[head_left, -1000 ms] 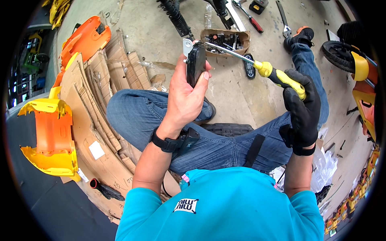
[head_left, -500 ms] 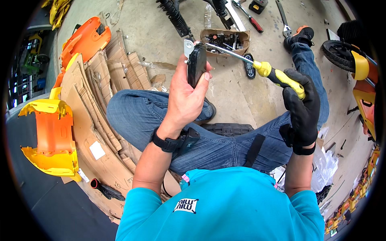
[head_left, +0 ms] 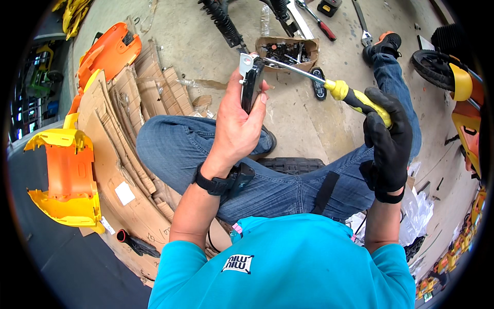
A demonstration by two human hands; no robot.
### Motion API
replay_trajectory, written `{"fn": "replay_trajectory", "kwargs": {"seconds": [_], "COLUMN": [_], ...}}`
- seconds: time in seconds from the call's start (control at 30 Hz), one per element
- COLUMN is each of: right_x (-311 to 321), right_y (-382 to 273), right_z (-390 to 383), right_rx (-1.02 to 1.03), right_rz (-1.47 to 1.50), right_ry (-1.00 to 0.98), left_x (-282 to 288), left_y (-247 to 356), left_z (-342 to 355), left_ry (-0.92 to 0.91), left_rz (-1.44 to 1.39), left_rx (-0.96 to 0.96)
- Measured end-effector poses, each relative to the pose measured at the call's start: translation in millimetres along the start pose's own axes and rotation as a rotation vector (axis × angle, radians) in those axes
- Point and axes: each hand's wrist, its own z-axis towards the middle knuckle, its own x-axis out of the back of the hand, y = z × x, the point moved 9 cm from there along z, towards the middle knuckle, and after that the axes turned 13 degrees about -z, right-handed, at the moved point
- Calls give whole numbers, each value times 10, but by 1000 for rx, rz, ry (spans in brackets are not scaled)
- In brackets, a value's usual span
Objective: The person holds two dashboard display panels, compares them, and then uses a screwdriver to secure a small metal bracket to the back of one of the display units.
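Bare and raised above my lap, my left hand [head_left: 237,121] is closed around a flat black part [head_left: 252,85] with rounded ends. A small metal bracket [head_left: 246,63] sits along that part's upper left side. My right hand [head_left: 387,136], in a black glove, grips the yellow-and-black handle of a long screwdriver [head_left: 339,90]. The shaft slants up to the left, and its tip meets or lies very near the top end of the black part; actual contact I cannot make out.
Beyond my hands stands a cardboard box [head_left: 311,54] of small hardware, beside a black oval display unit [head_left: 319,85]. A ratchet [head_left: 324,26] and an adjustable wrench [head_left: 363,26] lie farther off. Flattened cardboard [head_left: 110,170] and orange-yellow shells [head_left: 67,175] are at left, a wheel [head_left: 431,69] at right.
My left hand has turned the black part, so it shows narrower and more of the bracket's face is visible. The screwdriver and my right hand have shifted only slightly.
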Motion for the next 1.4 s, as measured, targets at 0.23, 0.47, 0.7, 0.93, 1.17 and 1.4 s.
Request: {"fn": "replay_trajectory", "kwargs": {"seconds": [0.23,0.47,0.7,0.93,1.17,1.4], "right_x": [-7,-142,-78,-138,-113,-164], "right_y": [8,153,214,198,218,219], "right_z": [-3,-48,-40,1,25,-9], "right_rx": [136,-244,-81,-215,-267,-100], "right_rz": [-72,183,160,263,230,160], "right_ry": [92,-181,47,-75,-128,92], "left_x": [-11,28,-18,0,8,-7], "left_y": [57,58,67,39,68,82], "left_z": [-2,5,-1,-7,3,22], "left_ry": [19,30,11,22,19,19], "left_rz": [68,93,105,96,163,178], "left_rx": [-13,-87,-32,-19,-107,-103]}}
